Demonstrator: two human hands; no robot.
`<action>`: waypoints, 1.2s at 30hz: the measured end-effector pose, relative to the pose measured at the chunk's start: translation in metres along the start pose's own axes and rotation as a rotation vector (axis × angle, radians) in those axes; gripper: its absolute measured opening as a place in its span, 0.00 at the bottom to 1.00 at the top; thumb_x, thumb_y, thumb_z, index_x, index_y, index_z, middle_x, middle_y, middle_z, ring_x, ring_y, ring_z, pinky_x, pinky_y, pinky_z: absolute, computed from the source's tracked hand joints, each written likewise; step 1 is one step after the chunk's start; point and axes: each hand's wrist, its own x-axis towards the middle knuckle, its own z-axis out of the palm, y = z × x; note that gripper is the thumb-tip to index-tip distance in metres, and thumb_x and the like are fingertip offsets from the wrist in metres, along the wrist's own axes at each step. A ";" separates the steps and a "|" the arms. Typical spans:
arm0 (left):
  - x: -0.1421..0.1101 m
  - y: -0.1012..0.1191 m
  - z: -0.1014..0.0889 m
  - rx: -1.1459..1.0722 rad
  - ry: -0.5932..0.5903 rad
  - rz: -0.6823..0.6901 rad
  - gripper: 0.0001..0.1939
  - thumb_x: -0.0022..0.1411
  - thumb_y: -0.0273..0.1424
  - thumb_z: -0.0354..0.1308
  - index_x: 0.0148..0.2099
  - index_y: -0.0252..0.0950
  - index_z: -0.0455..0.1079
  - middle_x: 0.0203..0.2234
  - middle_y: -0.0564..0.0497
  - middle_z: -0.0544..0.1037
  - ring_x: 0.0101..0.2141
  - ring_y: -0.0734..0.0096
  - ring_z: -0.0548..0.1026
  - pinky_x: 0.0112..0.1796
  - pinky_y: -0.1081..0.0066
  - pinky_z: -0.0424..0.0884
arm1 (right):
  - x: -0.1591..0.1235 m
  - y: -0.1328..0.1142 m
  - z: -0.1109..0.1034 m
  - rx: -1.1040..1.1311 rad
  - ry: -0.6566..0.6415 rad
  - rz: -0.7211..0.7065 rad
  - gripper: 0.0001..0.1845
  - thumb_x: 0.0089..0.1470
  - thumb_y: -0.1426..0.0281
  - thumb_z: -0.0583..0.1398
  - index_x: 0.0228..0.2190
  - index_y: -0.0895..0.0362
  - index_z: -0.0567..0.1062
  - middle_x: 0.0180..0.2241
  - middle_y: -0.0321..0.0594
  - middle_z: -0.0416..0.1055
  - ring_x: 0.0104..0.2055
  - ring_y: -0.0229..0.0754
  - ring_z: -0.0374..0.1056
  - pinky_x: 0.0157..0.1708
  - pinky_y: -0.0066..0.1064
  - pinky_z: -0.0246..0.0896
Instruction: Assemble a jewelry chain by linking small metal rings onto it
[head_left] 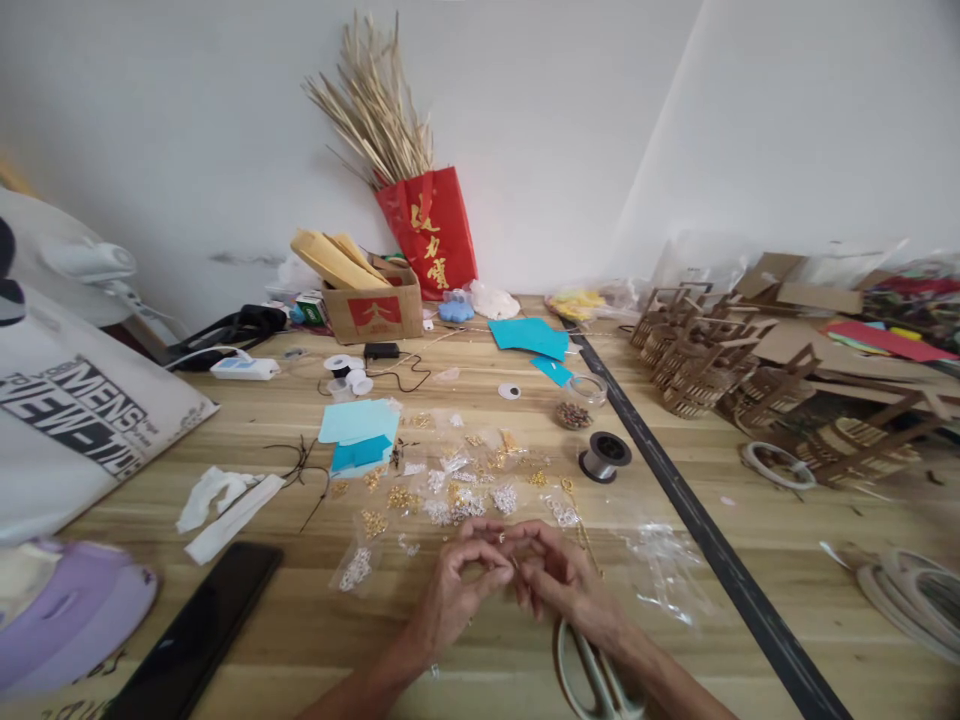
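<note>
My left hand (pixel 459 590) and my right hand (pixel 553 572) meet low in the middle of the wooden table (pixel 480 660). Both have fingers curled, with fingertips pinched together on something too small to make out. Just beyond them lie several small clear bags of gold and silver beads (pixel 450 495). A pair of white-handled scissors (pixel 592 675) lies under my right wrist. A spool of thin wire (pixel 604 455) stands further back on the right, with a small dish of beads (pixel 574 414) behind it.
A black phone (pixel 199 630) and a purple cap (pixel 67 610) lie at the left. Blue paper (pixel 358 432) lies mid-table; a cardboard box (pixel 373 308) and a red bag of straw (pixel 429 232) stand at the wall. Wooden laser-cut models (pixel 720 370) crowd the right.
</note>
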 end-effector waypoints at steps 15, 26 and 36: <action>-0.001 -0.004 0.000 -0.013 -0.011 0.060 0.11 0.54 0.40 0.66 0.29 0.38 0.78 0.42 0.45 0.74 0.48 0.57 0.71 0.50 0.61 0.64 | 0.004 0.003 0.001 0.042 -0.027 0.114 0.17 0.51 0.58 0.66 0.29 0.61 0.74 0.22 0.36 0.71 0.21 0.32 0.65 0.21 0.23 0.64; -0.001 -0.003 0.000 0.016 0.023 0.066 0.07 0.55 0.35 0.65 0.29 0.36 0.77 0.36 0.46 0.75 0.41 0.61 0.74 0.46 0.64 0.66 | 0.004 0.006 -0.003 -0.057 -0.012 0.090 0.19 0.52 0.56 0.64 0.27 0.60 0.73 0.20 0.33 0.68 0.18 0.30 0.60 0.18 0.21 0.61; -0.002 0.001 0.002 0.079 0.057 0.069 0.05 0.53 0.31 0.64 0.27 0.35 0.76 0.33 0.46 0.76 0.38 0.63 0.75 0.43 0.66 0.68 | 0.002 0.003 -0.005 -0.127 0.006 0.156 0.22 0.48 0.52 0.64 0.26 0.59 0.70 0.18 0.31 0.64 0.17 0.30 0.56 0.17 0.21 0.57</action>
